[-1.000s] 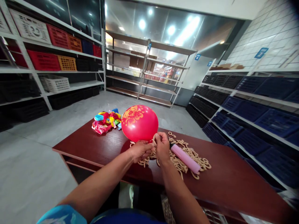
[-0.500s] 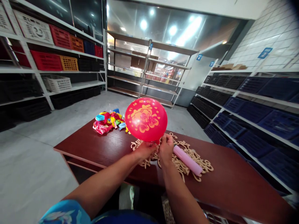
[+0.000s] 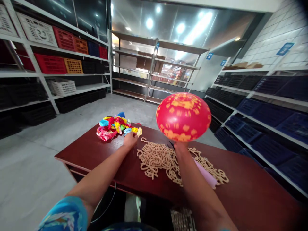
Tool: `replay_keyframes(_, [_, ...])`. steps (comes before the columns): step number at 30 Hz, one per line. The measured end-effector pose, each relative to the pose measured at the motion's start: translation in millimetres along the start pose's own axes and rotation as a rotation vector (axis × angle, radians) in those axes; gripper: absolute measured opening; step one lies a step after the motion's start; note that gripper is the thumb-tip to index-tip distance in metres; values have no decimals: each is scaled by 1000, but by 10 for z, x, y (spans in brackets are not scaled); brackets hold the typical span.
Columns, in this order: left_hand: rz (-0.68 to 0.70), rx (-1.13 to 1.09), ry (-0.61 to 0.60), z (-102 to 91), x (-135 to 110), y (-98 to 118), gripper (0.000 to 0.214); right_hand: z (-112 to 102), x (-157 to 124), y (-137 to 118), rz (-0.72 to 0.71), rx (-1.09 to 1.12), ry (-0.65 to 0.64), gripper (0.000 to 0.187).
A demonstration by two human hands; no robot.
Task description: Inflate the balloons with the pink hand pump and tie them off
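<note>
A blown-up red balloon (image 3: 184, 117) with yellow print is up over the right half of the table. Directly beneath it, my right hand (image 3: 181, 146) is closed at its neck end; the balloon hides most of the fingers. My left hand (image 3: 130, 140) has its fingers together at a limp pale yellow balloon (image 3: 139, 131), by the edge of a heap of uninflated balloons (image 3: 113, 126) in several colours. A tangled pile of beige cord-like loops (image 3: 156, 157) lies between my arms. A pink cylinder (image 3: 206, 175) rests on the loops, partly behind my right forearm.
The dark red table (image 3: 91, 157) stands before me. A small dark object (image 3: 171, 145) shows beside my right hand, its kind unclear. Shelves with coloured crates (image 3: 51, 64) line the left, a metal rack (image 3: 150, 70) the back, and dark blue crates (image 3: 264, 128) the right.
My left hand has left the red balloon and moved left to the limp balloons. My right hand and the red balloon have shifted right, and the balloon has tilted.
</note>
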State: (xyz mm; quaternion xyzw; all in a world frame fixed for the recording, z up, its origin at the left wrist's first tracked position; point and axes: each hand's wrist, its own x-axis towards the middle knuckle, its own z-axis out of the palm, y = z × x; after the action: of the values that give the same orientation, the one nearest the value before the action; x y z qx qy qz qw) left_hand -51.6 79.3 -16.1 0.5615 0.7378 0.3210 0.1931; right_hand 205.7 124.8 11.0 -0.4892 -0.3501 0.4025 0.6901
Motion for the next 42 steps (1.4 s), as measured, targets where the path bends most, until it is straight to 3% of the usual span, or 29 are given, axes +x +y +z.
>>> replay_keyframes(3, [-34,153,-58,32,153,-36,34,135,258,80,60,-1,119,14])
replay_keyframes(5, [-50,213,-95,77,208,-22,38,182,376,133,122,-7,101,16])
replay_keyframes(9, [-56,219,-111,151,262,-17,23,153,388,233,218,-50,4,21])
replay_keyframes(14, [4,110,-9,120,276,-1,20,115,37,267,239,-112,-178,21])
replay_keyframes(18, [71,51,32,42,181,127,24,215,-320,208,300,-142,-383,16])
replay_keyframes(24, [180,-126,20,49,-292,342,22,458,-665,143,648,-286,-682,46])
replay_keyframes(30, [211,-268,-96,102,-745,318,21,551,-821,202,469,-317,-604,21])
replay_keyframes(32, [118,-435,-101,117,-800,261,30,541,-852,201,409,-273,-564,25])
replay_keyframes(34, [-63,-642,-88,136,-812,217,41,531,-886,169,339,-201,-551,30])
replay_keyframes(37, [-237,-995,-160,165,-800,215,54,537,-969,51,211,-70,-610,31])
replay_keyframes(39, [-200,-1251,-285,172,-805,253,60,553,-1042,-63,136,-36,-671,30])
replay_keyframes(42, [-31,-1522,-448,161,-855,317,59,568,-1144,-223,28,-110,-740,28])
